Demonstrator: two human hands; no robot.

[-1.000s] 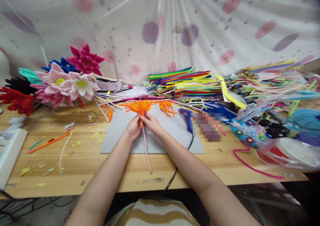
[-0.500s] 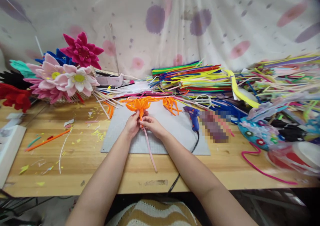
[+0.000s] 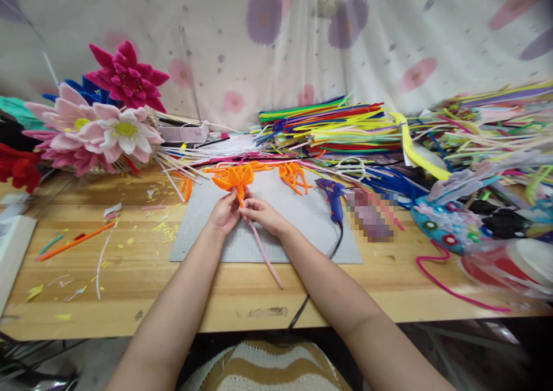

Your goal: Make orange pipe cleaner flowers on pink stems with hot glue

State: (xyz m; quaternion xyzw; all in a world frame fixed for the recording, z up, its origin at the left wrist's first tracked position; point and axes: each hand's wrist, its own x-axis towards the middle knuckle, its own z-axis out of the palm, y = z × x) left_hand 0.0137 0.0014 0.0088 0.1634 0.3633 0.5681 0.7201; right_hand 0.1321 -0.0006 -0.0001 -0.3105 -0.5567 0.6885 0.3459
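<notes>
An orange pipe-cleaner flower (image 3: 234,178) is held upright above the grey mat (image 3: 194,241). My left hand (image 3: 225,212) is closed around the base of its petals. Just below, my right hand (image 3: 260,213) pinches the flower's lower end where a pale pink stem (image 3: 268,258) comes out. The stem slants down toward the front edge of the mat and past it. Both hands' fingertips meet at the flower base and partly hide it. Behind and to the right lie loose bent orange pipe-cleaner pieces (image 3: 294,177).
A blue glue gun (image 3: 333,198) with a black cord lies on the mat's right side. White-handled scissors (image 3: 352,169) and bundles of coloured pipe cleaners (image 3: 332,127) are behind. Finished fuzzy flowers (image 3: 125,129) stand at the left. Yellow scraps (image 3: 164,228) litter the wooden table.
The stem's lower end has swung to the right. The flower has tilted slightly left in my hands, which keep their hold. The whole view has shifted a little.
</notes>
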